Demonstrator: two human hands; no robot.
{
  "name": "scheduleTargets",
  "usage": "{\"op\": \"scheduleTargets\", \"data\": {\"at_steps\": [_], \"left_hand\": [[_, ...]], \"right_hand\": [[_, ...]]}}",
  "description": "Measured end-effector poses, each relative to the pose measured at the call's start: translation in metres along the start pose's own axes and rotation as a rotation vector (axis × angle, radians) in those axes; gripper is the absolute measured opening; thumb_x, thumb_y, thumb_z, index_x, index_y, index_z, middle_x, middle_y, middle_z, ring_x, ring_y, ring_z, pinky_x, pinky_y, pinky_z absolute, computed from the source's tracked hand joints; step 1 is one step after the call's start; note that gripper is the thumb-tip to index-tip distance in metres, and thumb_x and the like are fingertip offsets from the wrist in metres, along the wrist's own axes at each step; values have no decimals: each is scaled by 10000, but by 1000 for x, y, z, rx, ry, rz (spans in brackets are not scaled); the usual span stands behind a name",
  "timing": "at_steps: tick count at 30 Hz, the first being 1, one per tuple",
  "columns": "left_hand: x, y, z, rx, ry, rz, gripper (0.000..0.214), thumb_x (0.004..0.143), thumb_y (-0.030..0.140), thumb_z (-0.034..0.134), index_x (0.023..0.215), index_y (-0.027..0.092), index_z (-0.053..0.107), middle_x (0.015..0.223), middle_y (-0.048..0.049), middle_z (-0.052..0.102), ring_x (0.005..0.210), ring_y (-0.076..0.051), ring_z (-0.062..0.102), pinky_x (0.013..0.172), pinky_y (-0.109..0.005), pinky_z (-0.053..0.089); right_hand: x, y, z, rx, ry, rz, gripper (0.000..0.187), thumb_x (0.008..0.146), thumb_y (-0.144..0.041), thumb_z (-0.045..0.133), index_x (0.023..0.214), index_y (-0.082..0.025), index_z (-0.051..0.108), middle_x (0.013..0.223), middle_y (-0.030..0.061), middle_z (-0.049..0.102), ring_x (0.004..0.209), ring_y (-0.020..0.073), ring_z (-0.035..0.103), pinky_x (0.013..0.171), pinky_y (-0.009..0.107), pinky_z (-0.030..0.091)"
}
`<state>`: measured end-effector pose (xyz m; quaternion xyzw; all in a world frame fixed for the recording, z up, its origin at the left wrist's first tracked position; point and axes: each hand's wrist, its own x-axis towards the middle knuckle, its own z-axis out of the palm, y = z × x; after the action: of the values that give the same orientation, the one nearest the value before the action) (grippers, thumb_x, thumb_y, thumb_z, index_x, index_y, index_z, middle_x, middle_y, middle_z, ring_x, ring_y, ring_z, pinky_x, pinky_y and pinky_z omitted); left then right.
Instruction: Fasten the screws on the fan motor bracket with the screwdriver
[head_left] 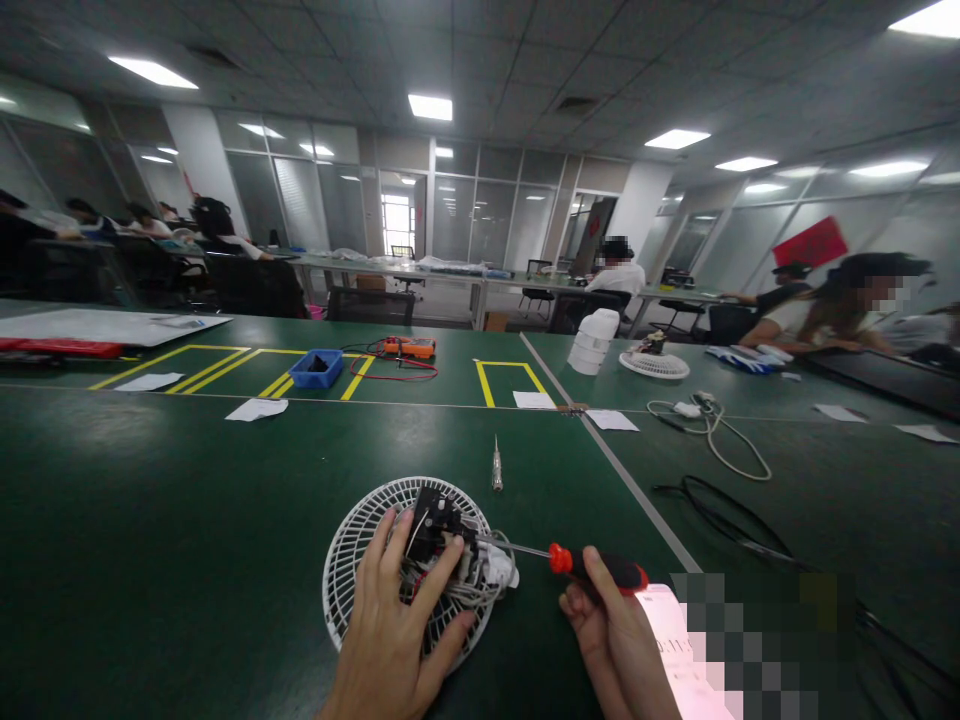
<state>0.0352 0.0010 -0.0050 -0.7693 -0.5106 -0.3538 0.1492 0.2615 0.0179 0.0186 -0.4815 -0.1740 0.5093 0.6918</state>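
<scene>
A white round fan grille (337,560) lies on the green table, with a black motor assembly (429,522), wires and a white plastic part (498,568) on top. My left hand (401,610) rests over the assembly with its fingers spread, the fingertips touching the black part. My right hand (615,625) is closed round the red-and-black handle of a screwdriver (607,570). Its shaft points left into the assembly; I cannot make out what the tip meets. Beyond the grille lies a small clear-handled screwdriver (496,468).
A lit phone-like screen (679,640) lies by my right wrist. Farther back are a blue bin (316,370), an orange multimeter (409,347), a white cylindrical part (594,342) and another fan grille (654,364). Cables (731,440) lie at right. Several people sit at tables around.
</scene>
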Motion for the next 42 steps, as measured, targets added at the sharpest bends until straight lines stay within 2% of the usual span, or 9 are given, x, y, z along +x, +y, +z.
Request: {"op": "scheduleTargets", "data": {"at_steps": [4,8,23,26,29,31,34,38,42], "left_hand": [[-1,0,0,-15,10,-30,628,934,356,617,1525,315,408,1650,-169,208,1526,-407,255,1068,-675,480],[-2,-1,0,-20,4,-33,592,935,350,615,1501,321,447,1655,-151,205,1517,-403,281,1087,-655,473],[-4,-1,0,-50,-12,-62,558,913,322,656,1452,325,514,1697,-104,80,1523,-425,264,1123,-654,448],[1,2,-4,-72,18,-90,514,914,296,658,1416,311,544,1699,-92,57,1530,-432,248,1156,-676,402],[12,4,-11,-87,100,-100,463,909,271,666,1362,285,569,1693,-85,68,1545,-437,204,1195,-703,326],[20,4,-17,-85,129,-91,454,908,260,666,1351,276,565,1690,-88,71,1546,-433,205,1193,-695,341],[31,3,-20,-58,104,-87,447,916,246,651,1352,277,558,1691,-98,63,1534,-426,250,1154,-665,420],[40,3,-16,-17,103,-66,513,927,239,630,1418,289,494,1674,-117,152,1521,-408,290,1137,-633,453],[45,-2,-5,-44,64,-80,682,947,269,594,1556,268,288,1618,-151,331,1460,-362,406,1123,-591,472]], "right_hand": [[0,0,2,16,13,6,496,510,-397,1002,709,-221,583,620,-70,511,531,106,444,475,243,447],[-2,-2,5,37,30,18,486,542,-390,992,702,-225,563,619,-72,505,532,106,443,477,240,442],[-4,-8,7,63,35,9,475,564,-375,978,698,-226,547,603,-77,497,538,106,430,498,244,443],[-3,-14,6,104,85,30,485,554,-362,977,693,-232,530,595,-83,490,524,100,425,489,237,435],[-3,-16,5,133,95,43,475,571,-347,966,695,-237,521,593,-89,480,512,97,417,485,237,432],[-4,-15,6,135,86,56,468,571,-327,963,701,-238,522,596,-90,482,509,96,415,487,237,435],[-4,-11,6,127,73,63,470,562,-303,965,704,-236,522,597,-90,486,510,94,418,492,234,437],[-3,-9,5,117,60,52,467,563,-319,966,687,-227,525,587,-88,479,508,90,410,485,228,422],[-4,-10,6,123,49,51,478,565,-321,969,700,-231,519,596,-89,476,515,94,409,487,234,414]]}}
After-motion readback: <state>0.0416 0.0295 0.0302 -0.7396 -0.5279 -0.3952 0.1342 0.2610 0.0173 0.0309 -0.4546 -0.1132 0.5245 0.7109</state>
